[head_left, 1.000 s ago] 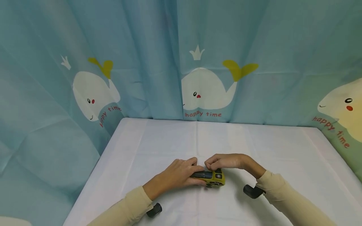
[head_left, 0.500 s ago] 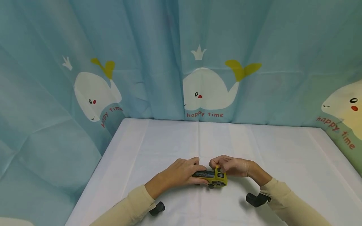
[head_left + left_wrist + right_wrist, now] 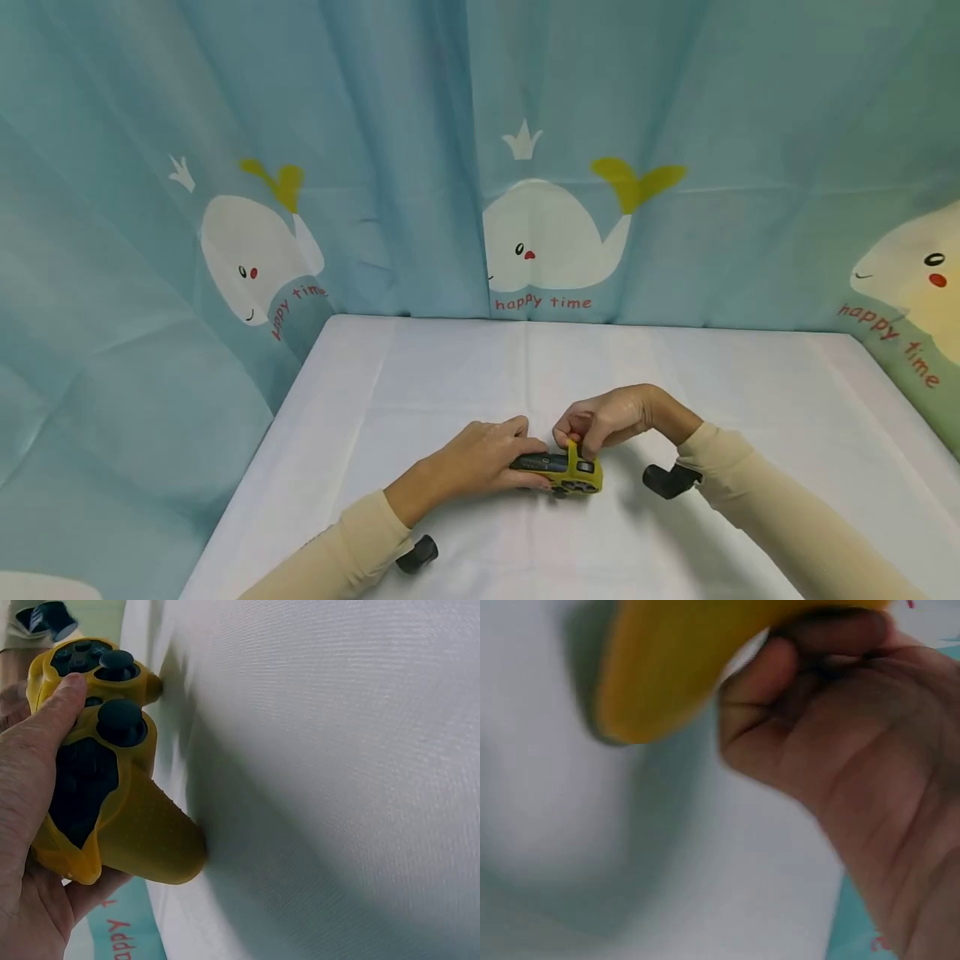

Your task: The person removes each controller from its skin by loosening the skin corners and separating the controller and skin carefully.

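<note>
A yellow game controller (image 3: 564, 472) with black sticks and buttons lies on the white tablecloth (image 3: 525, 375) near the front middle. My left hand (image 3: 480, 458) grips its left end, thumb laid along the top beside a black stick (image 3: 120, 721). My right hand (image 3: 596, 421) arches over the right end and pinches the controller's yellow skin (image 3: 682, 667) with curled fingertips, lifting a strip of it. In the left wrist view the controller (image 3: 105, 761) fills the left side, held in my palm. The right wrist view is blurred.
A blue whale-print curtain (image 3: 525, 167) hangs behind and at both sides of the table. Black wrist-camera mounts (image 3: 667, 481) (image 3: 417, 554) stick out under my sleeves. Bare cloth stretches toward the back edge and to the right.
My right wrist has risen and moved back, its fingers pulling the yellow skin up from the controller's right end. The left hand has kept its hold.
</note>
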Motion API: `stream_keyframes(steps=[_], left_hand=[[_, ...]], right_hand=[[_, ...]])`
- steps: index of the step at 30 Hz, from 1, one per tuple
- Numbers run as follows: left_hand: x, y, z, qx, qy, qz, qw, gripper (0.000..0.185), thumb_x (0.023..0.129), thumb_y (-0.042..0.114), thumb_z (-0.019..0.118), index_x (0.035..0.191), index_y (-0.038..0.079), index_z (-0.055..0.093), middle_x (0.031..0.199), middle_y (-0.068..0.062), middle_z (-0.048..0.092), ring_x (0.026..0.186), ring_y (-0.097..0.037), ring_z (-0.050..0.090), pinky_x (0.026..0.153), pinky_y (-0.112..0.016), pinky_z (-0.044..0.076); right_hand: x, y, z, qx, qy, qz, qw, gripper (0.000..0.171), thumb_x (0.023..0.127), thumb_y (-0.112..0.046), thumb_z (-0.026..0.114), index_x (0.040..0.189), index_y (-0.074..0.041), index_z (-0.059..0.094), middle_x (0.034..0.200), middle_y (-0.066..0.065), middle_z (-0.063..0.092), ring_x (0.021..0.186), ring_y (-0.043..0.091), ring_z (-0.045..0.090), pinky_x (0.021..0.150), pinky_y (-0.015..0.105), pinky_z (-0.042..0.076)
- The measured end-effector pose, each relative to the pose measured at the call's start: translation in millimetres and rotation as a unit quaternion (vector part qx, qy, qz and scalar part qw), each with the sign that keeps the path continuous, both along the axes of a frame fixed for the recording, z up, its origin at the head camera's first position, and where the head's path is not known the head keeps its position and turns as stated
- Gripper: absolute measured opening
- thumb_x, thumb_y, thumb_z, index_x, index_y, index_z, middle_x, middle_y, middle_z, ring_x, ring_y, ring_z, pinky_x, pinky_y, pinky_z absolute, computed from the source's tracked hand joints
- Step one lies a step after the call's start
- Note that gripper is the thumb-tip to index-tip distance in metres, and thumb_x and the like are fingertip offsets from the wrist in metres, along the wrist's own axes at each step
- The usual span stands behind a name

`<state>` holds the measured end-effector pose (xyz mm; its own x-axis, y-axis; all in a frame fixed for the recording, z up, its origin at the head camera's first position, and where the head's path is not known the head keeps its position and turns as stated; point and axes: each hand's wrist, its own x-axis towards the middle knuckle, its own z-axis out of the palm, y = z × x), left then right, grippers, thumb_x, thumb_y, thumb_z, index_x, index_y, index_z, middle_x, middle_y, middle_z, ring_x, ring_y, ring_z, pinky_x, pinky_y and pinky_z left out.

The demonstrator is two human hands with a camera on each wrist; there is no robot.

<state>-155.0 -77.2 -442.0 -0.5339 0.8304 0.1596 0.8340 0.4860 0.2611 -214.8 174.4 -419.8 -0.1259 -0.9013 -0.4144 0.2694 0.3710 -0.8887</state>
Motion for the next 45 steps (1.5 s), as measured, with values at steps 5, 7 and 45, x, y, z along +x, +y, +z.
stream_keyframes(steps=[5, 7, 45], left_hand=[[-0.9, 2.9, -1.1, 0.004, -0.009, 0.007, 0.9999, 0.040, 0.091, 0.054, 0.071, 0.116, 0.023, 0.075, 0.085, 0.010, 0.041, 0.058, 0.002, 0.040, 0.051, -0.013, 0.032], [-1.4, 2.7, -0.7, 0.006, -0.013, 0.012, 0.9998, 0.038, 0.091, 0.054, 0.072, 0.115, 0.024, 0.075, 0.084, 0.011, 0.042, 0.058, 0.002, 0.041, 0.051, -0.013, 0.032], [-20.5, 7.1, 3.1, -0.009, -0.094, 0.029, 0.9951, 0.040, 0.091, 0.058, 0.068, 0.115, 0.027, 0.075, 0.080, 0.015, 0.046, 0.061, -0.001, 0.044, 0.051, -0.020, 0.037]], right_hand=[[0.9, 8.9, 10.1, 0.048, 0.066, -0.023, 0.996, 0.020, 0.083, 0.003, 0.064, 0.083, -0.007, 0.048, 0.073, -0.002, 0.034, 0.075, 0.014, 0.036, 0.072, 0.030, 0.032], [3.3, 12.6, 13.1, 0.063, 0.109, -0.035, 0.991, 0.021, 0.087, 0.002, 0.067, 0.082, -0.008, 0.049, 0.073, -0.003, 0.035, 0.073, 0.013, 0.036, 0.071, 0.028, 0.032], [109.6, 40.4, -45.8, 0.013, 0.360, -0.403, 0.841, 0.032, 0.109, -0.020, 0.052, 0.135, -0.004, 0.060, 0.115, 0.009, 0.068, 0.098, 0.011, 0.063, 0.081, 0.027, 0.050]])
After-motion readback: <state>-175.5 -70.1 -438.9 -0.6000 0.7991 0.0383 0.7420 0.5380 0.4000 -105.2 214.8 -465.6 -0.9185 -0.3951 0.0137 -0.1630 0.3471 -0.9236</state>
